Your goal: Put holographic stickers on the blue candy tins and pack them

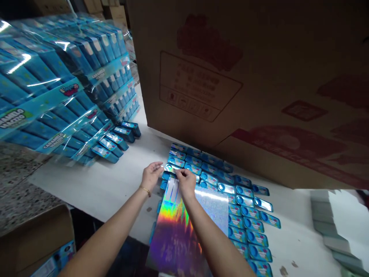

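R grip (186,183) by blue pks (208,178); ctn (34,231) w/ blue box (53,262)

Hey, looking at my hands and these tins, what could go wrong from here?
The shiny sheet lies over some tins, so dragging it might shift them out of line. The left hand and right hand are close together over the packed rows, so a finger could nudge a tin. The carton looms near the back rows; bumping it might disturb them.
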Available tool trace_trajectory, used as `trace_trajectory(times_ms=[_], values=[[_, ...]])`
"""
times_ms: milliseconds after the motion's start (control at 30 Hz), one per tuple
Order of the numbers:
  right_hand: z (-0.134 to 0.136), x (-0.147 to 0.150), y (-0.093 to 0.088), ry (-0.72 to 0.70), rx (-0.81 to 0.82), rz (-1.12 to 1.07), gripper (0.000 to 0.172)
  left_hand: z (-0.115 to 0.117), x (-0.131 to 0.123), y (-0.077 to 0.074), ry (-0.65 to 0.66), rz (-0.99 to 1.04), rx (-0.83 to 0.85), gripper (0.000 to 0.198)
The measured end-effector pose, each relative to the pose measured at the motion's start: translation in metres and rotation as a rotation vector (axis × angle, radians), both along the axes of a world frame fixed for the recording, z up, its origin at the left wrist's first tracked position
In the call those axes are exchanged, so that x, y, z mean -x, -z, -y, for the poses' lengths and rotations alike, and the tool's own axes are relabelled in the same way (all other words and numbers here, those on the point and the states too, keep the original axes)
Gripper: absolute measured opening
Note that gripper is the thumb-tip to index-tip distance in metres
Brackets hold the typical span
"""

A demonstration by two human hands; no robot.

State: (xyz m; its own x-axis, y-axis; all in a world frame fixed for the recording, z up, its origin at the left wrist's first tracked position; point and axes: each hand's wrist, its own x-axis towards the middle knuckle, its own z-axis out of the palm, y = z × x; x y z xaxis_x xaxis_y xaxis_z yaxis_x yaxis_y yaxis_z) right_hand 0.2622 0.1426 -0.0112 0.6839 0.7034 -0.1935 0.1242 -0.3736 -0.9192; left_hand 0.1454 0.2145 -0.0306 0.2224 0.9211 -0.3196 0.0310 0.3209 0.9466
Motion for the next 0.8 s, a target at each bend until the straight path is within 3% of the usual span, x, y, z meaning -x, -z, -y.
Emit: trace_trajectory(times_ms=[200, 400, 533, 667, 800], values=[[-0.010, 0.006, 0.008, -0.012, 0.118, 0.426, 0.018, -0.025, 0.006, 0.020, 0.082, -0.121, -0.092, 0.033], [-0.015, 0.008, 0.011, -0.090, 0.294, 0.674, 0.015, -0.026, -0.004, 0.039, 0.124, -0.190, -0.121, 0.031], [-0.008, -0.003, 0.007, -0.160, 0.270, 0.792, 0.013, -0.024, -0.002, 0.048, 0.109, -0.289, -0.166, 0.029], [0.022, -0.032, -0.005, -0.261, 0.144, 0.843, 0.021, -0.013, 0.011, 0.026, 0.106, -0.417, -0.316, 0.021], [0.053, -0.053, -0.010, -0.463, 0.100, 0.851, 0.024, 0.013, 0.008, -0.009, 0.498, -0.554, -0.732, 0.027]])
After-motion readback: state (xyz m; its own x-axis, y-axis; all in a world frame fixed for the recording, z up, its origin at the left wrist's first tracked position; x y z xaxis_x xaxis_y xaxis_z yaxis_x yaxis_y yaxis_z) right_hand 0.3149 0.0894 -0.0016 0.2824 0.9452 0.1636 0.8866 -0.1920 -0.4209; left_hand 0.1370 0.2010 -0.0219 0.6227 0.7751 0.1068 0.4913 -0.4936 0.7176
